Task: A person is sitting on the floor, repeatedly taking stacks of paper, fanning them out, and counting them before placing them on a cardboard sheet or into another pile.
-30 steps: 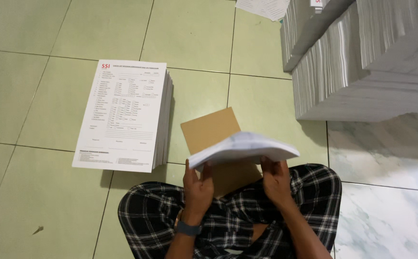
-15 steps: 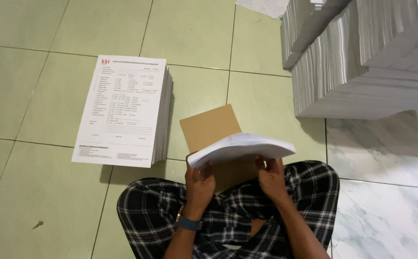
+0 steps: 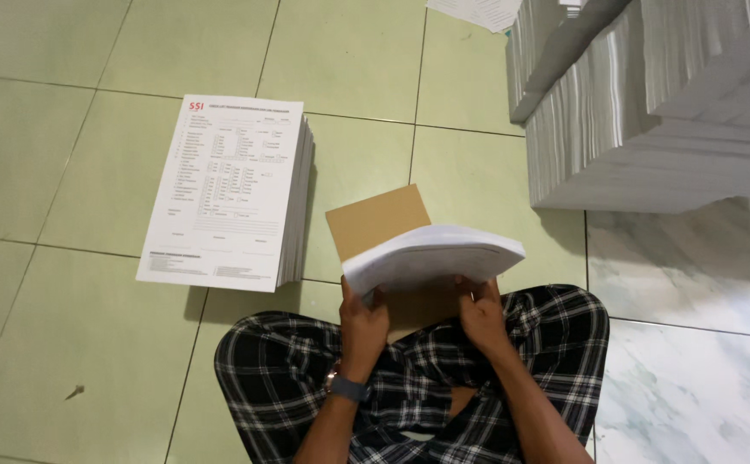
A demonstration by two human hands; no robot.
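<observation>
Here, paper sheaf (image 3: pixel 433 256) above both hands.

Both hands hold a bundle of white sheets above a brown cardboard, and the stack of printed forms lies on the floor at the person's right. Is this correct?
Not quite. In the head view the stack of printed forms lies at the person's left, not right. The left hand and right hand do hold the bundle of white sheets above the brown cardboard.

Sheaf of sheets (image 3: pixel 433 256) above cardboard (image 3: pixel 376 220); printed-form stack (image 3: pixel 229 191) lies left.

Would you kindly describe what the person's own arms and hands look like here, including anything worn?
Both forearms are bare, no sleeves in view. The left hand and right hand wear no gloves. A dark wristwatch with a dark strap sits on the left wrist.
</observation>
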